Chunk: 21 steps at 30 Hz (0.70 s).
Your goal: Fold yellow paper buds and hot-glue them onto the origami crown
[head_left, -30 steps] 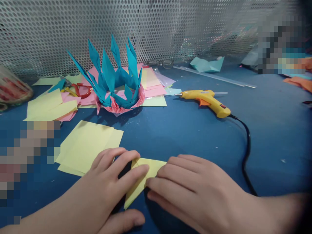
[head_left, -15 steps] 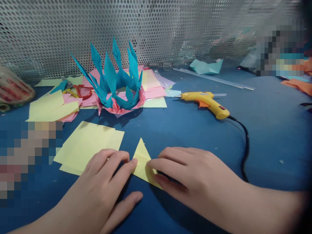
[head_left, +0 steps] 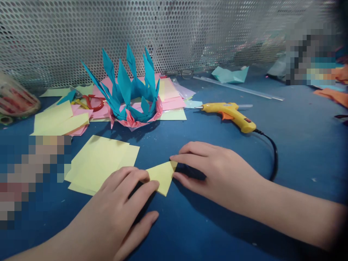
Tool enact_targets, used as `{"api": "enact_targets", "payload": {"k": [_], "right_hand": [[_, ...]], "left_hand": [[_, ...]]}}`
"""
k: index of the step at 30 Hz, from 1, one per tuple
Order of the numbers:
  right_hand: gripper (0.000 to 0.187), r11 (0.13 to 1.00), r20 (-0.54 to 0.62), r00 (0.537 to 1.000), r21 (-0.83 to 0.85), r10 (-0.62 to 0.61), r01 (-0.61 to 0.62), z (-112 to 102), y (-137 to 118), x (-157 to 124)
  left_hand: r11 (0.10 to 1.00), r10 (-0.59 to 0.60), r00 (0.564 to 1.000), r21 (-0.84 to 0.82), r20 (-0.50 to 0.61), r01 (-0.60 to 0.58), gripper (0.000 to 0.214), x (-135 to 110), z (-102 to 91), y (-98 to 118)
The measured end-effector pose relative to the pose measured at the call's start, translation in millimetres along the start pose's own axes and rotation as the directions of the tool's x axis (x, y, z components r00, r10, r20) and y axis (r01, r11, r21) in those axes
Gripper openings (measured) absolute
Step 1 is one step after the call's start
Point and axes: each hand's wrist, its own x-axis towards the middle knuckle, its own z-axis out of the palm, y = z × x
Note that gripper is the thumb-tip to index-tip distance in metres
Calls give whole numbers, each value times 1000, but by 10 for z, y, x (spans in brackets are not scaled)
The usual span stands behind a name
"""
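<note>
A folded piece of yellow paper lies on the blue table between my two hands. My left hand rests its fingertips on the paper's left part, with the thumb stretched out apart on the table. At the paper's upper right corner, my right hand pinches it between thumb and fingers. Loose square sheets of yellow paper lie just beyond my left hand, which covers their near edge. Behind them stands a blue folded-paper crown with tall points and a pink band around its base.
A yellow glue gun lies at the right, its black cord trailing toward my right arm. Red-handled scissors rest among coloured papers at the left. Clear glue sticks and a pale teal paper piece lie near the perforated metal panel.
The paper has turned, its pointed tip swinging from the top toward the upper right. My right hand has moved up and now pinches that corner; my left hand has shifted slightly right.
</note>
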Motion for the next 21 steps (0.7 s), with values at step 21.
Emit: {"api": "enact_targets", "payload": {"k": [21], "right_hand": [[16,935,-100,987,344,125,-83,51,-12,18]], "left_hand": [[916,344,936,245,-68,-319,38,112,-57,23]]}}
